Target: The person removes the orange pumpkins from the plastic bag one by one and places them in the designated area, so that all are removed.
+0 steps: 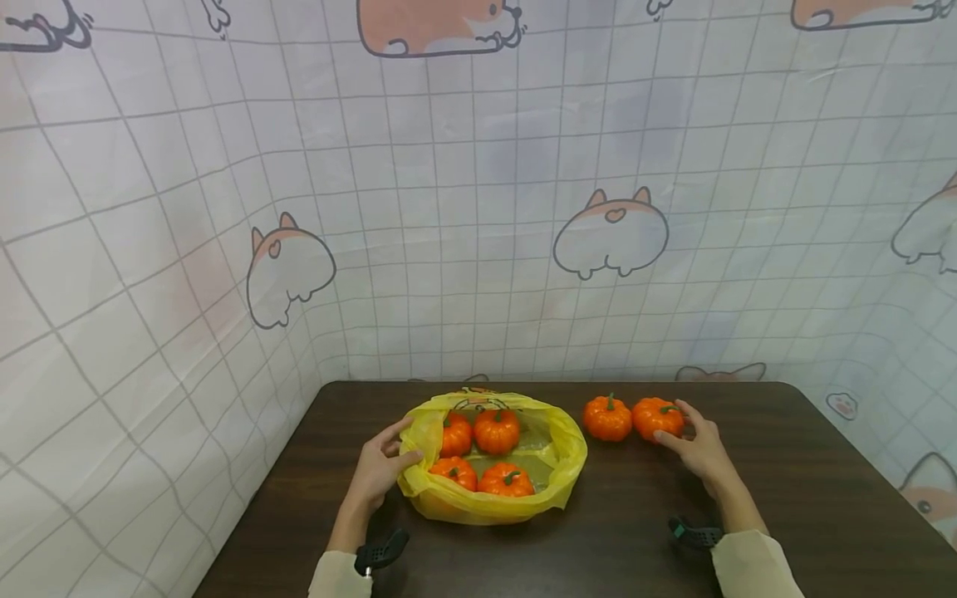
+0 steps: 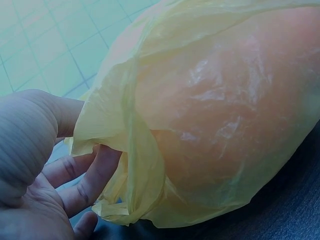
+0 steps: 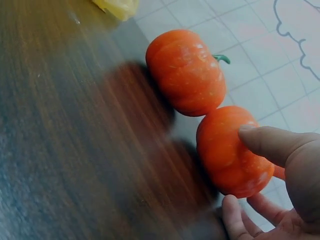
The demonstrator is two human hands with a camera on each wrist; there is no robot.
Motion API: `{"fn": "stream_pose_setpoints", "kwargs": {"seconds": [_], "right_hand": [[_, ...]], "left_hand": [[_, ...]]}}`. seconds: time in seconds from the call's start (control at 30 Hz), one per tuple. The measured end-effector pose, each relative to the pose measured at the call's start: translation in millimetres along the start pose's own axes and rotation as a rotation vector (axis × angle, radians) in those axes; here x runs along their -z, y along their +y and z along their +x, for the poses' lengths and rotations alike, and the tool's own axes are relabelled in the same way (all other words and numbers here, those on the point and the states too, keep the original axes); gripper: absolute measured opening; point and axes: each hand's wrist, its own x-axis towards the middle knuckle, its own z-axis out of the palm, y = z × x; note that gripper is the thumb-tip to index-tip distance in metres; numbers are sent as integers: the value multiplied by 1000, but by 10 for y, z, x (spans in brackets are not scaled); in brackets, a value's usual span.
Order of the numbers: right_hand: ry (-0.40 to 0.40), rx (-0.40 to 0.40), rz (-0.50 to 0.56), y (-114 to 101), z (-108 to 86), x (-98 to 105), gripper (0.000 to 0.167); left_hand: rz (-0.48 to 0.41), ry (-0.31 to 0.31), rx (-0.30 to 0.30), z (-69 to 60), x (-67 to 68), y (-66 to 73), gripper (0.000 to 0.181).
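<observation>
A yellow plastic bag (image 1: 493, 508) sits on the table with its mouth spread wide. Inside it lie several small orange pumpkins, one of them a pumpkin (image 1: 497, 432) at the back. My left hand (image 1: 380, 465) holds the bag's left rim; in the left wrist view its thumb goes behind the thin plastic (image 2: 210, 120), with fingers curled at the fold. To the right of the bag, my right hand (image 1: 701, 448) grips a pumpkin (image 3: 232, 152), thumb on one side and fingers round the other. Another pumpkin (image 1: 607, 418) with a green stem stands against its left side.
The dark brown wooden table (image 1: 583, 548) ends at a back edge close behind the bag and pumpkins. A white gridded cloth (image 1: 463, 274) with cartoon dogs hangs behind and at both sides. Black bands (image 1: 383, 551) are on both wrists.
</observation>
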Motion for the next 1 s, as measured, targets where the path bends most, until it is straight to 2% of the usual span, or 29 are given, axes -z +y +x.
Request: {"fn": "stream_pose_setpoints", "kwargs": {"seconds": [0.23, 0.5, 0.63, 0.8, 1.0], "right_hand": [[-24, -7, 13, -46, -43, 100, 84], [-7, -7, -17, -276, -142, 247, 84], [16, 35, -61, -451, -193, 293, 86], [28, 91, -59, -731, -274, 306, 85], [10, 230, -93, -1035, -375, 253, 74]], "left_hand": [[12, -3, -5, 20, -9, 3, 61], [4, -6, -9, 12, 2, -8, 60], [0, -9, -11, 4, 4, -4, 61], [-3, -11, -11, 3, 4, 2, 61], [-7, -17, -16, 4, 1, -2, 62]]}}
